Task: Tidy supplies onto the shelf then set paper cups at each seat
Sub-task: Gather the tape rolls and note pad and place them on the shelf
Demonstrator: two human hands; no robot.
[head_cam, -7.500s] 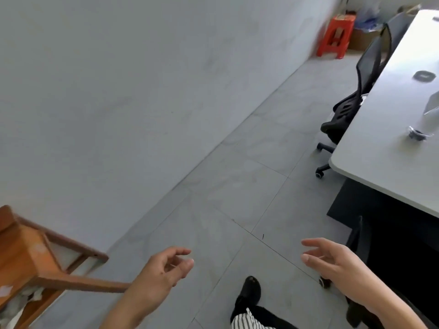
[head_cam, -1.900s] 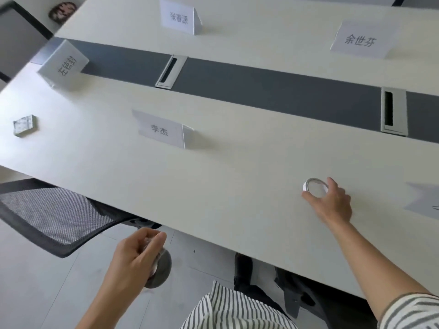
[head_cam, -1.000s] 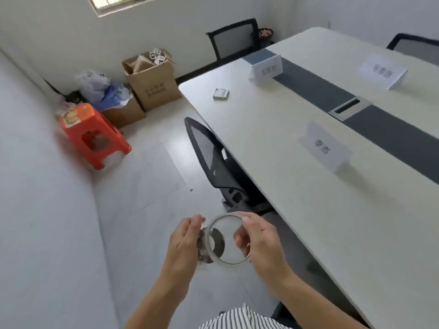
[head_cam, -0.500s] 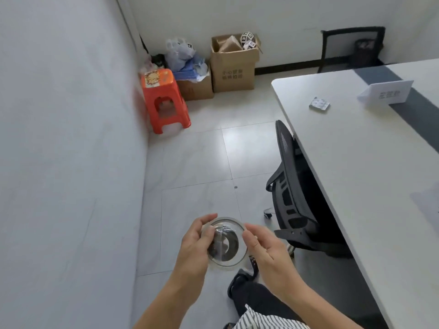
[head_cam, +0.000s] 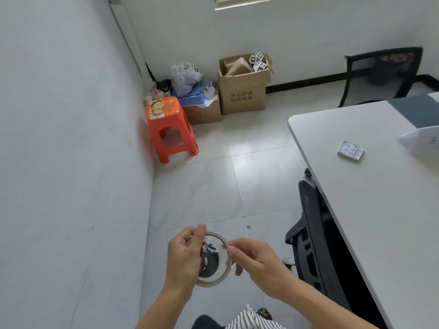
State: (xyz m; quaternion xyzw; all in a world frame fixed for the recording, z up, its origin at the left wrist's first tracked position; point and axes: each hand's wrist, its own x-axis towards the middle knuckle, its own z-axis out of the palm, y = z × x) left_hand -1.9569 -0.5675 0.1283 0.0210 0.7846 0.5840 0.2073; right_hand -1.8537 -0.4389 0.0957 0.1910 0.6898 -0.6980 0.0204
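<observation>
In front of my body I hold a clear tape roll [head_cam: 223, 269] over the floor. A smaller dark tape roll [head_cam: 211, 263] shows through its ring. My left hand [head_cam: 184, 255] grips the left side of both rolls with curled fingers. On the right rim of the clear roll, my right hand [head_cam: 256, 262] pinches with thumb and fingertips. No shelf or paper cups are in view.
A white table [head_cam: 380, 210] runs along the right, with a blister pack [head_cam: 351, 150] and a name card [head_cam: 422, 141] on it. A black mesh chair [head_cam: 311, 233] is tucked under its edge. An orange stool [head_cam: 169, 129] and cardboard boxes [head_cam: 242, 91] stand in the far corner.
I picked a clear roll off the table with my right hand, turned away from the table toward the corner, and brought both rolls together between my hands.
</observation>
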